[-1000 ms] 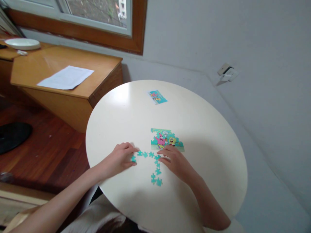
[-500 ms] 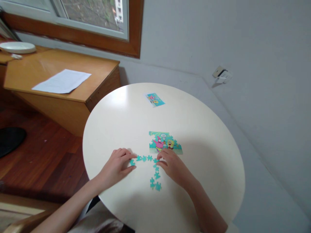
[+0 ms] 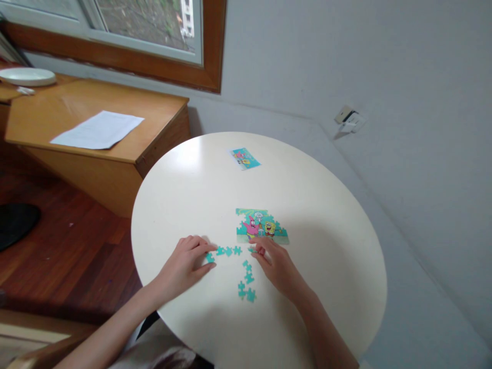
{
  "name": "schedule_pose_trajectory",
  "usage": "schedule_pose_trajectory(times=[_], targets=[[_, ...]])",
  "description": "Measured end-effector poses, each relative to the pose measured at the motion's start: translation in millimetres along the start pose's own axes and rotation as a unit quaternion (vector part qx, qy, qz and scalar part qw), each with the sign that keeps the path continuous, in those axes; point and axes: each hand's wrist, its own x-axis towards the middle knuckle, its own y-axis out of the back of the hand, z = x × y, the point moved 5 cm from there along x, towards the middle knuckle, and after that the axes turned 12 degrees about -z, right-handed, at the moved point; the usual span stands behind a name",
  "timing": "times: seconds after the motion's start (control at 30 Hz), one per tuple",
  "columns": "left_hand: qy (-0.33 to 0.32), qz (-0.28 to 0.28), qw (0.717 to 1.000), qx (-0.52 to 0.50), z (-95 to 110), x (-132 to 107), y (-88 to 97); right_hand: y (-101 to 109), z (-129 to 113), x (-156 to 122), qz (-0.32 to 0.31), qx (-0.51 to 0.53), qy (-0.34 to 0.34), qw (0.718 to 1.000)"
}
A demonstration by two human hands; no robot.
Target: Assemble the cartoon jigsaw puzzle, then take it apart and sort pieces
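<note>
My right hand pinches a small teal puzzle piece between thumb and fingers, just below the partly assembled puzzle. That puzzle shows cartoon figures and has gaps along its upper right and left edges. My left hand rests on the table, thumb and forefinger apart around another teal puzzle piece. Between the hands lies a short row of loose pieces. More loose pieces run down towards me, ending in a pair near the front.
A small picture card with the same cartoon lies at the far side of the round white table. To the left stands a wooden desk bearing a paper sheet and a white round object. A wall rises beyond.
My right hand has picked the corner piece up from the table, leaving a gap between the row and the column of pieces. My left hand has stayed in place.
</note>
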Motion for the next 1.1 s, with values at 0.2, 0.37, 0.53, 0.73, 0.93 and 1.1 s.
schedule_pose_trajectory(times=[0.2, 0.37, 0.53, 0.73, 0.93, 1.1], targets=[[-0.01, 0.011, 1.0, 0.002, -3, 0, -2.6, 19, 24, -7, 0.157, 0.129, -0.049, 0.978], [-0.016, 0.018, 1.0, 0.007, -3, 0, -3.1, 21, 47, -10, 0.215, 0.305, -0.116, 0.92], [-0.02, 0.025, 0.999, 0.014, -1, 0, -0.8, 20, 52, -10, 0.223, 0.372, -0.151, 0.888], [-0.022, 0.027, 0.999, 0.021, -1, 1, -0.6, 17, 54, -10, 0.229, 0.396, -0.16, 0.875], [-0.025, 0.026, 0.999, 0.025, -2, -1, -0.9, 16, 54, -10, 0.223, 0.396, -0.161, 0.876], [-0.027, 0.03, 0.999, 0.026, -1, 1, -0.7, 16, 55, -10, 0.22, 0.39, -0.159, 0.88]])
